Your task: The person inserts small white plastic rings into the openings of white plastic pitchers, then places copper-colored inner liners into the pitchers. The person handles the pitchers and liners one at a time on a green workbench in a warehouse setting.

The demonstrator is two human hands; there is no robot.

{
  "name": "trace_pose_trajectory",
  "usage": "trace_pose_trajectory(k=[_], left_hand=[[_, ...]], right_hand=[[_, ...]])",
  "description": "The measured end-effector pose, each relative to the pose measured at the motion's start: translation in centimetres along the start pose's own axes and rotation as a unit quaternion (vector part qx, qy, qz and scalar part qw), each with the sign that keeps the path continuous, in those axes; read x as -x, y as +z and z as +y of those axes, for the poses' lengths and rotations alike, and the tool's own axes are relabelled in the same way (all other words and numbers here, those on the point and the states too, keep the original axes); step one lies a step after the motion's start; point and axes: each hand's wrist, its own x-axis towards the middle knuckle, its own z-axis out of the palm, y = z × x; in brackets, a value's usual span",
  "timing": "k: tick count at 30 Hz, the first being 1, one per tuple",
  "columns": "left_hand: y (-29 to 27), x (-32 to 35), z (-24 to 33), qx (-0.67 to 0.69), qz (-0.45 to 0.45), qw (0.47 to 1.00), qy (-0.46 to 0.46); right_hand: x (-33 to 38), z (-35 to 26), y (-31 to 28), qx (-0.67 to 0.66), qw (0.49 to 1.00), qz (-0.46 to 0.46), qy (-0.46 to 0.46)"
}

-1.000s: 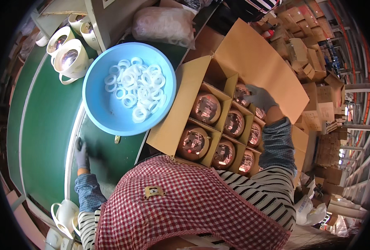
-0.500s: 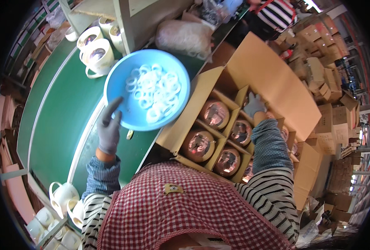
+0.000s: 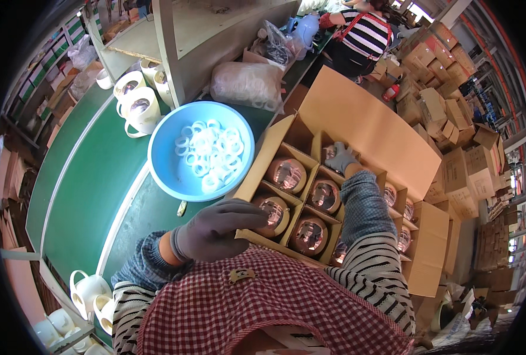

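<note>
My left hand (image 3: 221, 229), in a grey glove, hovers by the near left corner of a divided cardboard box (image 3: 262, 158). Its fingers stretch toward the box with nothing in them. Shiny copper-coloured round vessels (image 3: 287, 175) sit one to a compartment in the box. My right hand (image 3: 341, 158), also gloved, reaches into a far compartment, its fingers curled over another copper-coloured round vessel (image 3: 329, 152); the hand partly hides it. Left of the box, a light-blue basin (image 3: 167, 176) holds a heap of white rings (image 3: 211, 155).
White jug bodies (image 3: 143, 111) stand at the back of the green conveyor belt (image 3: 76, 189); more white jugs (image 3: 90, 291) are at the near left. A bag of rings (image 3: 248, 84) lies behind the basin. A co-worker (image 3: 363, 35) stands beyond the box, near stacked cartons (image 3: 446, 112).
My left hand has moved from the basin's rim to the right and nearer, beside the box. The right hand stays at the far compartment. The whole view has shifted slightly.
</note>
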Motion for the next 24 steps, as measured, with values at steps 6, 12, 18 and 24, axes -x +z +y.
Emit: trace_pose_trajectory(k=[6, 12, 18, 24], left_hand=[[0.9, 1.1, 0.0, 0.023, 0.031, 0.998, -0.059], [0.1, -1.2, 3.6, 0.089, -0.082, 0.991, 0.051], [3.4, -5.2, 8.1, 0.212, -0.121, 0.958, 0.148], [4.5, -5.4, 7.9, 0.249, -0.109, 0.95, 0.156]], right_hand=[[-2.1, 1.9, 2.2, -0.064, 0.997, 0.024, -0.04], [1.2, 1.1, 0.3, -0.139, 0.979, 0.111, -0.105], [0.6, 0.9, -1.4, -0.031, 0.998, 0.011, -0.059], [-1.0, 1.7, 0.7, -0.127, 0.991, 0.01, -0.027]])
